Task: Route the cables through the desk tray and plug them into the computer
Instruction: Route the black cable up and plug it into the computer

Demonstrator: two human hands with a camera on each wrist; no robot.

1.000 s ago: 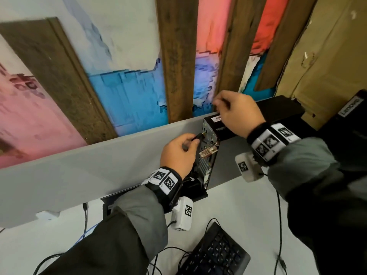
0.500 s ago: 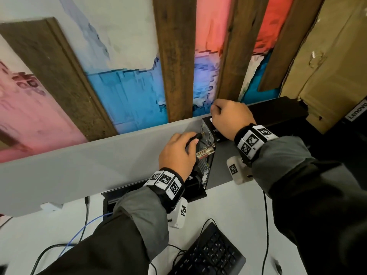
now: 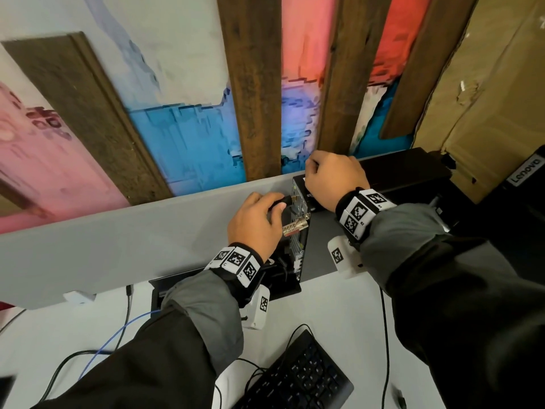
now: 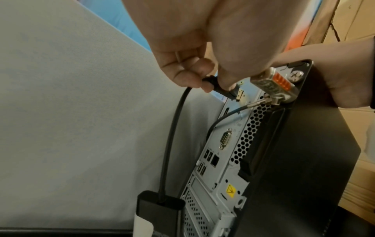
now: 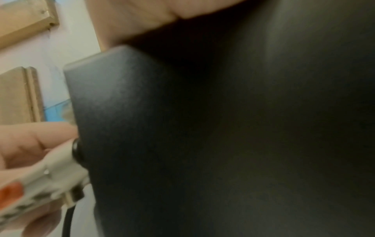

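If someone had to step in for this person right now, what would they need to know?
Left hand: grip pinches a black cable plug, its metal tip at the top of the computer rear panel; whether it is seated cannot be told.
Right hand: holds the computer's top rear corner, steadying it.
A combination lock hangs on the rear panel. Other cables lie loose on the desk near the keyboard.
Left: seat this plug, then connect the rest.

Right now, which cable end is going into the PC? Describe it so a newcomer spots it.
Find the black computer tower by the grey divider; its metal rear panel faces left. Near its top, the left hand pinches a black plug with a gold tip, beside the silver combination lock.
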